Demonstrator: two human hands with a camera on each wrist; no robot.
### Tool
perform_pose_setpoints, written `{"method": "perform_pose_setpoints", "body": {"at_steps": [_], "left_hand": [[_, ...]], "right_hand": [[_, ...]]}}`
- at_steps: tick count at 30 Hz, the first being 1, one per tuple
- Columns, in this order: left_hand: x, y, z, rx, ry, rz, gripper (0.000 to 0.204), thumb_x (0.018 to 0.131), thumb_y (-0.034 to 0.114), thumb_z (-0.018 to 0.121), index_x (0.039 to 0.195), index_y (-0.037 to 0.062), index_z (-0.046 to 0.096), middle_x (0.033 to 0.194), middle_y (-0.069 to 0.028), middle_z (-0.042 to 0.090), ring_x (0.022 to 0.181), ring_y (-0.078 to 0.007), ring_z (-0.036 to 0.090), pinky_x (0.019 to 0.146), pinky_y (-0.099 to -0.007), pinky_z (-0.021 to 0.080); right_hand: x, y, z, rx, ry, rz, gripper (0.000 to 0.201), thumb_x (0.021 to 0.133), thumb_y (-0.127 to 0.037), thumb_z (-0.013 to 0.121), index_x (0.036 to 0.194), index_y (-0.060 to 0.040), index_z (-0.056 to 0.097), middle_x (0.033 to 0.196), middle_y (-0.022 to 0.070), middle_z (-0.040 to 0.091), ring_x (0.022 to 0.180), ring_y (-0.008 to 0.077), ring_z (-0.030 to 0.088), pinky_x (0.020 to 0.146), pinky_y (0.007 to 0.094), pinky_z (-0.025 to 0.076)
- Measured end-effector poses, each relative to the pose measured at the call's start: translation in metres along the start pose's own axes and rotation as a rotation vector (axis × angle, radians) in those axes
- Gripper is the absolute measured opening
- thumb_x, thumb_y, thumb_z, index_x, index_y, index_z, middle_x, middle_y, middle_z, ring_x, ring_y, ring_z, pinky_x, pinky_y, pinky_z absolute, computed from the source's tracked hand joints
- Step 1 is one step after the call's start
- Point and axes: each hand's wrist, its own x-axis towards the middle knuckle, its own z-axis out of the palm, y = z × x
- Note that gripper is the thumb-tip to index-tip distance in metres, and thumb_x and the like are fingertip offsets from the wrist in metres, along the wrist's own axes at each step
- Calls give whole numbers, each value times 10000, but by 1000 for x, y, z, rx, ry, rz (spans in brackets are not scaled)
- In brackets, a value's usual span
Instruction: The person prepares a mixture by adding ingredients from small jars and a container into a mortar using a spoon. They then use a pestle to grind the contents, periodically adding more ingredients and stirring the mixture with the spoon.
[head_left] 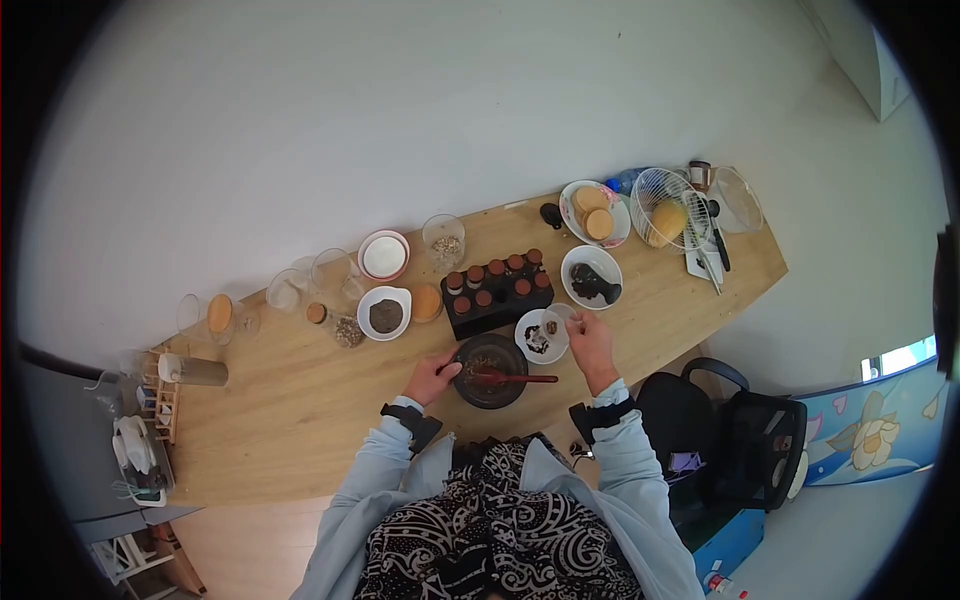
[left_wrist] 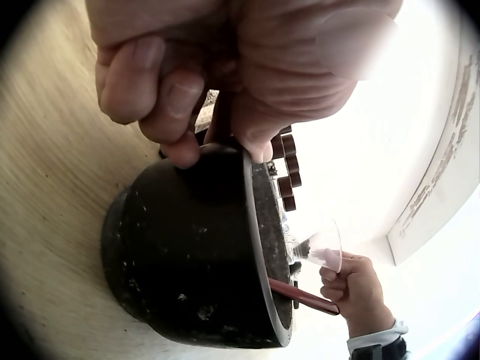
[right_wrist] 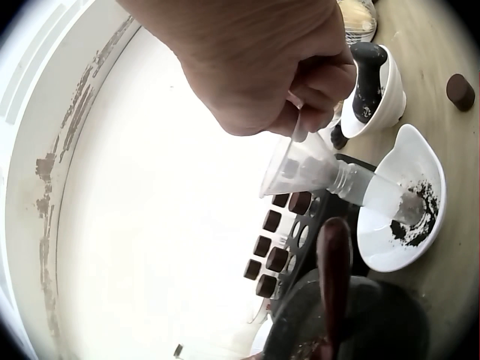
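My left hand [head_left: 433, 377] pinches the rim of a dark mortar [left_wrist: 187, 247], thumb on one side and fingers on the other. A red-handled utensil [head_left: 527, 379] leans in the mortar, its handle over the rim. My right hand [right_wrist: 262, 67] pinches the edge of a clear plastic funnel [right_wrist: 301, 169]. The funnel's lower end meets a small clear vial [right_wrist: 371, 191], whose bottom is over a white bowl [right_wrist: 382, 247] holding dark crumbs; whether it touches the bowl I cannot tell.
Behind the mortar stands a black rack [head_left: 500, 318] of brown-capped vials. A white bowl with a black pestle [head_left: 597, 287] is at the back right. Glass jars, a bowl of grey powder [head_left: 386, 316] and a cork lid [head_left: 426, 303] are to the left.
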Motion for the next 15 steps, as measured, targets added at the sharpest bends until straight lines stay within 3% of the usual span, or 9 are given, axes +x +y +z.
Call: {"method": "perform_pose_setpoints", "body": {"at_steps": [7,10,12,15], "left_hand": [[-1,3,0,34,14,30,445,907,146,605,1335,57,520,760,-2,585,660,-73,483,630,-259,446],[0,3,1,6,-14,-32,441,907,145,604,1331,53,523,766,-5,589,665,-78,486,639,-262,449],[0,2,1,25,23,70,437,906,142,604,1325,49,526,766,-16,591,669,-80,486,646,-263,451],[-3,12,-1,60,-1,5,438,904,142,605,1324,47,525,774,-34,599,673,-77,493,653,-261,454]], "right_hand": [[0,0,-1,36,55,-92,148,832,-153,625,902,-25,652,702,201,636,676,382,639,603,454,493],[0,2,0,-1,46,-110,133,834,-136,624,902,-26,652,707,199,638,670,374,642,595,442,495],[0,2,-1,22,66,-120,129,835,-130,624,901,-22,650,707,199,638,668,371,643,591,436,495],[-3,4,-1,55,90,-119,125,838,-123,625,897,-16,648,704,198,637,663,364,644,585,426,494]]}}
